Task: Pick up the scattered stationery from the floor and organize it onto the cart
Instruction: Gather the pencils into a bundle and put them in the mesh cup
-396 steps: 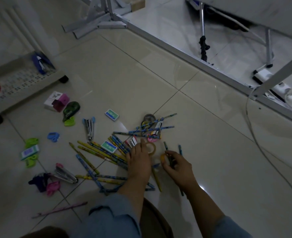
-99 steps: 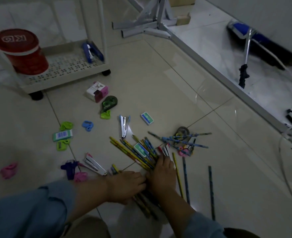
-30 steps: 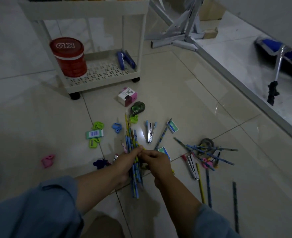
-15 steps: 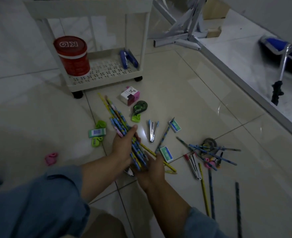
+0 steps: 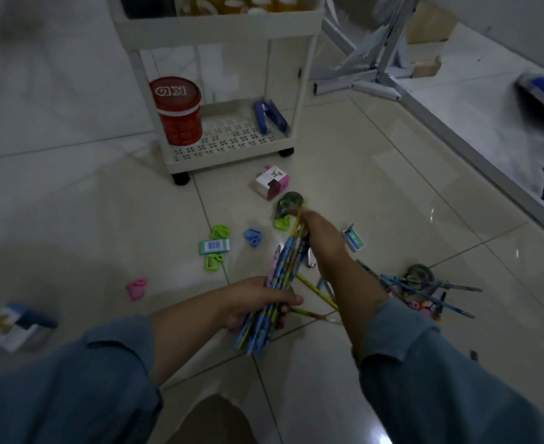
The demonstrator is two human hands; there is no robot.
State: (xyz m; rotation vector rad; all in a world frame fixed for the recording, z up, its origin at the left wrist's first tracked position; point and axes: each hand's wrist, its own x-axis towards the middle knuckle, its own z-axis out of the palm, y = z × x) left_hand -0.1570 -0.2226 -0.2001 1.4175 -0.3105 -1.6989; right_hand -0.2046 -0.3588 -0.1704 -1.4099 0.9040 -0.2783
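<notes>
Left hand [image 5: 258,304] grips the low end of the pencil bundle [image 5: 284,269], held above the floor. Right hand [image 5: 320,240] lies along the top end, can't tell if it grips or only steadies. Risk: the bundle is fanned and uneven, so outer pencils could slip out and drop among the loose pencils [image 5: 424,288] on the tiles. Further off, the cart [image 5: 232,159] bottom shelf holds a red tub [image 5: 177,113] and a blue stapler [image 5: 269,116]; the top shelf holds blurred jars.

Canister [image 5: 177,113] left of stapler [image 5: 269,115], on cart [image 5: 229,159]

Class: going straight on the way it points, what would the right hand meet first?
Probably the green tape dispenser, just ahead of the right hand; the hand's height above the floor is unclear.
</notes>
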